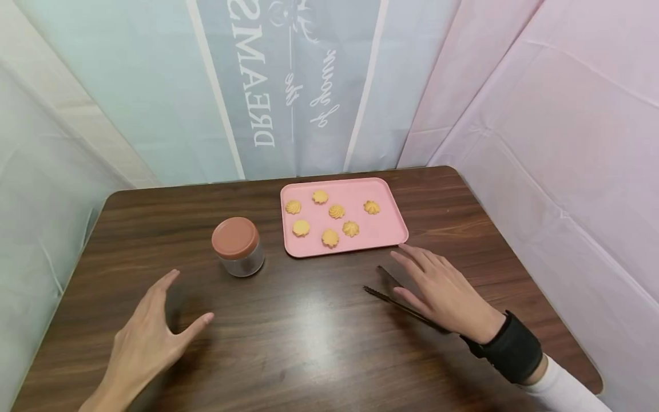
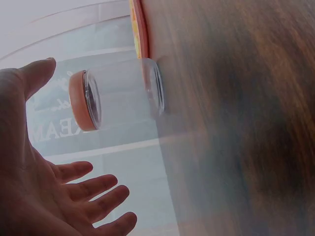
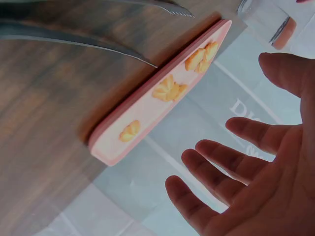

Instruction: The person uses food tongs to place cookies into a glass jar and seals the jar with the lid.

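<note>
On the dark wood desk (image 1: 309, 337), head view, entries by clock face from desk centre:

Left hand (image 1: 149, 337): at 7 o'clock, fingers spread and straight, thumb out, grasping nothing; palm faces the jar. The left wrist view shows the same released fingers (image 2: 93, 189) apart from the jar.

Jar (image 1: 238, 246): at 10 o'clock, upright, clear glass with a reddish-brown lid (image 1: 235, 237) screwed on; just at 1 o'clock of the left hand, not touched. Contents cannot be told.

Right hand (image 1: 445, 294): at 4 o'clock, fingers straight and relaxed, released, lying over the tongs; whether it touches them cannot be told. A black wrist strap (image 1: 509, 346) and white sleeve (image 1: 563, 389) follow it.

Tongs (image 1: 396, 297): at 3 o'clock, dark metal, lying flat, two arms spread towards 10 o'clock, rear end hidden under the right hand; serrated tips show in the right wrist view (image 3: 162, 7).

Tray (image 1: 391, 226): at 12 o'clock, pink, rectangular, rounded corners, flat on the desk; its near right corner is near the right fingertips.

Cookies (image 1: 337, 211): seven, pale yellow, flower-shaped, spread apart on the tray.

Backdrop (image 1: 268, 86): at 12 o'clock behind the desk, pale cloth with mirrored lettering.
</note>
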`<move>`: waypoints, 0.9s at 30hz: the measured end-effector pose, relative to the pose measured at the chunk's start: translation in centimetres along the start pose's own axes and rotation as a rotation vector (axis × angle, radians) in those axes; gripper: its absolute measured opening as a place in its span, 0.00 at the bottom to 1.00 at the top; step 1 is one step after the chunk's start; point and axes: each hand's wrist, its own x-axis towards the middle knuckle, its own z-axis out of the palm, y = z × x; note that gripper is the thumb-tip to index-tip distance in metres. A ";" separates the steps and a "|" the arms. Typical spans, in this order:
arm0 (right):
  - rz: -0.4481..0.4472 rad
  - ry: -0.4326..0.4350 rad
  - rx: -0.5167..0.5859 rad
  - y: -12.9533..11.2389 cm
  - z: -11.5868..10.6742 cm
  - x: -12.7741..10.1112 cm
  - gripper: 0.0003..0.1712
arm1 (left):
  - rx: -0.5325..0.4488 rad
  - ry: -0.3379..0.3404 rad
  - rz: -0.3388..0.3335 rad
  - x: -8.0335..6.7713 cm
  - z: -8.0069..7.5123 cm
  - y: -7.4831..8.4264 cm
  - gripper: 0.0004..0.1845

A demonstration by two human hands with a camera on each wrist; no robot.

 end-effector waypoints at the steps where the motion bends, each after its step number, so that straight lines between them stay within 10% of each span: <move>1: -0.006 -0.005 -0.003 0.0 -0.1 0.3 0.40 | -0.004 -0.003 -0.004 0.1 0.0 0.0 0.58; 27: -0.215 -0.109 -0.084 -1.2 -2.1 7.9 0.39 | -0.154 -0.007 -0.027 2.2 1.7 0.4 0.60</move>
